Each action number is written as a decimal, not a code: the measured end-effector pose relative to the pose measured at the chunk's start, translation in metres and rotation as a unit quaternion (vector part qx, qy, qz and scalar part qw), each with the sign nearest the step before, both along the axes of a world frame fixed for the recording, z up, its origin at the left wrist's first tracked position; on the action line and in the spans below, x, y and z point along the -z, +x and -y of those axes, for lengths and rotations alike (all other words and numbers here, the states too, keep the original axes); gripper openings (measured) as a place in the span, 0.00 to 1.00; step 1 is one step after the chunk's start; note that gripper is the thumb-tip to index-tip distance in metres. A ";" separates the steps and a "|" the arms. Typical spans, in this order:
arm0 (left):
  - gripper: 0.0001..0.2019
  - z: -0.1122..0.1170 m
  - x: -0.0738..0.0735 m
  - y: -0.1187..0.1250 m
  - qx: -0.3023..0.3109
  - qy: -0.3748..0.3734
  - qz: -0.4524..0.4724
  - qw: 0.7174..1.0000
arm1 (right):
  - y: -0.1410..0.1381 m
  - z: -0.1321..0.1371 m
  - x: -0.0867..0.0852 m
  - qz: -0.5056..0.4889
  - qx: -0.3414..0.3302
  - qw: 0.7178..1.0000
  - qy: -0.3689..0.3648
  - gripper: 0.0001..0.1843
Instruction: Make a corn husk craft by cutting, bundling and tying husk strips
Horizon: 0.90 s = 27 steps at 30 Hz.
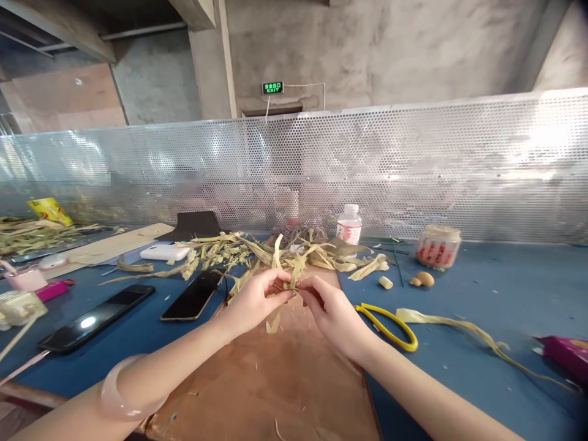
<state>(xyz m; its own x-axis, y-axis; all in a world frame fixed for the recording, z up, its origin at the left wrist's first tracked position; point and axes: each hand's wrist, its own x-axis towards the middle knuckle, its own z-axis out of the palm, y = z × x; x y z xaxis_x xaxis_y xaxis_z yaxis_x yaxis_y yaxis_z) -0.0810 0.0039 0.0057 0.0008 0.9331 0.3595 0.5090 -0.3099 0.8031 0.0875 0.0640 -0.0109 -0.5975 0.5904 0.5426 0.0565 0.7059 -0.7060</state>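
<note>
My left hand (258, 298) and my right hand (331, 312) meet above a brown board (280, 380), and both pinch a small bundle of dried straw strips (294, 278). The fingertips of both hands are closed on the strips, which stick up and hang down between them. A pale bangle (122, 392) sits on my left forearm. A loose pile of dried straw leaves (285, 251) lies just beyond my hands on the blue table (459, 380).
Two dark phones (94, 318) (195, 296) lie at the left, and a white box (164, 252) behind them. Yellow-handled scissors (390, 327), a long straw strip (463, 331), a plastic bottle (349, 225) and a jar (438, 246) are at the right. A perforated metal screen (413, 165) backs the table.
</note>
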 end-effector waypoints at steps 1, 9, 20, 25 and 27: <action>0.10 0.000 0.000 0.001 0.002 0.003 -0.002 1.000 | 0.000 0.001 -0.001 -0.002 0.000 1.000 0.011 0.11; 0.08 0.003 -0.001 0.005 0.001 0.028 -0.013 1.000 | 0.000 0.006 -0.006 -0.012 -0.001 0.994 -0.107 0.13; 0.10 0.005 -0.002 0.006 0.002 0.035 -0.027 0.999 | -0.001 0.009 -0.008 -0.070 -0.056 0.932 -0.350 0.13; 0.12 0.006 -0.002 0.006 -0.008 0.030 -0.044 0.999 | -0.001 0.011 -0.006 -0.106 -0.091 0.887 -0.440 0.13; 0.12 0.006 -0.002 0.006 -0.007 0.031 -0.045 0.998 | -0.001 0.011 -0.004 -0.118 -0.100 0.873 -0.462 0.12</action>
<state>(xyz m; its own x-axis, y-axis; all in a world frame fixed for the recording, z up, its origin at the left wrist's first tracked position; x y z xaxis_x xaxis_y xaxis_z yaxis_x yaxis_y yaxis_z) -0.0751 -0.0021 0.0074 0.0217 0.9095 0.4152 0.5828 -0.3489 0.7339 0.0866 0.0530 -0.0071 -0.6749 0.7378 0.0115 -0.2261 -0.1919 -0.9550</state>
